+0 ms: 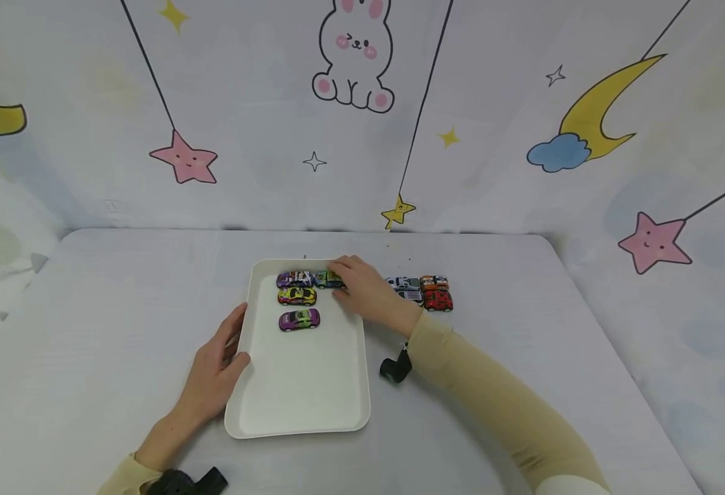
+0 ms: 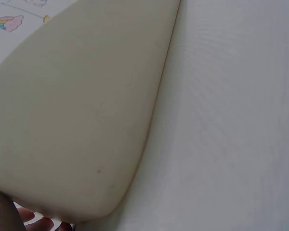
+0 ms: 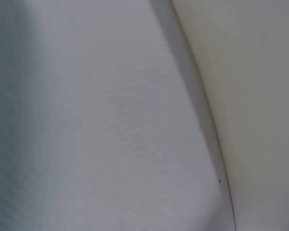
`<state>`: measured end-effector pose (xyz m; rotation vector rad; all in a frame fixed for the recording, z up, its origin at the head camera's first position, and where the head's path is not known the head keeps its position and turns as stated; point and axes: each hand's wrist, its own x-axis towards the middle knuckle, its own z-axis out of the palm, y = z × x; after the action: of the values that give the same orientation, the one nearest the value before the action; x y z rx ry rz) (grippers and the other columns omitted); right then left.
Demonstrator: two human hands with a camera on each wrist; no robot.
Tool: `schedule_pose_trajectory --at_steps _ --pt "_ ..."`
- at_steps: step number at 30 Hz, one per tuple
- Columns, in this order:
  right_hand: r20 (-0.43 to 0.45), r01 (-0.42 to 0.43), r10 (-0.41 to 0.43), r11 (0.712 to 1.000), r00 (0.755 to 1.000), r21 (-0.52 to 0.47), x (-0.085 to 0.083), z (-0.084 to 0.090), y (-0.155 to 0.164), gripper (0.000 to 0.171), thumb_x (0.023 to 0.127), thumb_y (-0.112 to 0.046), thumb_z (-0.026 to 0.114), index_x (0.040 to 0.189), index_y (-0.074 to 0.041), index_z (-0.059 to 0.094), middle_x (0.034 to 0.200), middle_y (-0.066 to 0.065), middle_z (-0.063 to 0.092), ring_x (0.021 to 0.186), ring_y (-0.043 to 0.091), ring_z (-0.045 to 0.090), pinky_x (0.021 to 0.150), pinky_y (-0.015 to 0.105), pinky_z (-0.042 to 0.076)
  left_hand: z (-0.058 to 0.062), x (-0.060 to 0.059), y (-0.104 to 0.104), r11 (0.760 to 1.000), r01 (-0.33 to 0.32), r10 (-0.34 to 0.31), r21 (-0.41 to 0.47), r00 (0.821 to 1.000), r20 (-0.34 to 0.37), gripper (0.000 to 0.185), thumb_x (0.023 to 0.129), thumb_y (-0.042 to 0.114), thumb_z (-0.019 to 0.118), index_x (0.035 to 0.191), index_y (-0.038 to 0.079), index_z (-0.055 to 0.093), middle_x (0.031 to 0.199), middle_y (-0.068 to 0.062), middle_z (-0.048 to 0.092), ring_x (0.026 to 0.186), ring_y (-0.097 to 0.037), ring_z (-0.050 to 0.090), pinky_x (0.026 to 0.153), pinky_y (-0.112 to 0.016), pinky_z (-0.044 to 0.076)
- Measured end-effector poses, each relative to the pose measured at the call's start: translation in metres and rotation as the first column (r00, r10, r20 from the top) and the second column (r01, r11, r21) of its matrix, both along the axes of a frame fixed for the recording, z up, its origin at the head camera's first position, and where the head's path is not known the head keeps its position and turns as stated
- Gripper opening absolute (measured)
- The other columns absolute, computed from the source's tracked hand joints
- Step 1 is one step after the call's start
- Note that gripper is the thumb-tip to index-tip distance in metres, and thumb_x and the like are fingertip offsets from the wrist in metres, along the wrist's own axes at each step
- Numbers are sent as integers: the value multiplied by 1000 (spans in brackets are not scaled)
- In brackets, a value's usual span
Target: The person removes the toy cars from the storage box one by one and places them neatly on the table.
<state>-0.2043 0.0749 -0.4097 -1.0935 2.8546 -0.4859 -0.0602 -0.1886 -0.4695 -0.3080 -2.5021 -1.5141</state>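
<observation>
A white tray lies on the table in the head view. In its far end sit a blue-purple toy car, a yellow one and a purple one. My right hand reaches over the tray's far right corner and pinches a green toy car between thumb and fingers. My left hand grips the tray's left rim, thumb on top. The left wrist view shows the tray's wall close up, with fingertips under it. Only the tray edge and the table show in the right wrist view.
Several more toy cars stand on the table right of the tray, among them a red one, an orange one and a white one. A curtain with cartoon prints closes off the table's far side.
</observation>
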Motion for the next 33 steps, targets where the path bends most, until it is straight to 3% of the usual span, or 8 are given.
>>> schedule_pose_trajectory --at_steps 7,10,17,33 --pt "49 30 -27 997 998 -65 -5 -1 -1 45 91 -12 72 133 -3 60 125 9 65 118 26 59 104 40 48 -1 0 0 1000 0 0 -3 1000 -1 74 87 -10 48 157 6 30 153 -23 42 128 -46 54 95 -3 38" --pt "45 27 -25 999 999 -45 -7 0 -1 43 91 -14 72 132 -4 61 123 9 66 116 25 60 102 40 49 -1 -1 0 1000 0 0 -6 1000 -4 74 87 -9 48 157 6 30 153 -23 42 127 -46 54 95 -3 38" --pt "30 0 0 1000 1000 27 -5 -2 -3 35 93 -18 70 126 -7 65 132 9 65 121 26 60 103 41 48 -1 0 0 1000 -2 2 -12 1000 -5 74 87 -10 48 157 5 29 153 -23 42 128 -46 54 95 -4 37" --pt "5 22 -22 997 1000 -75 1 -10 1 39 93 -15 70 131 -6 63 138 10 61 128 26 56 109 40 45 1 0 1 1000 -10 10 -4 1000 1 74 86 -10 48 156 5 31 153 -22 43 129 -45 53 95 -4 37"
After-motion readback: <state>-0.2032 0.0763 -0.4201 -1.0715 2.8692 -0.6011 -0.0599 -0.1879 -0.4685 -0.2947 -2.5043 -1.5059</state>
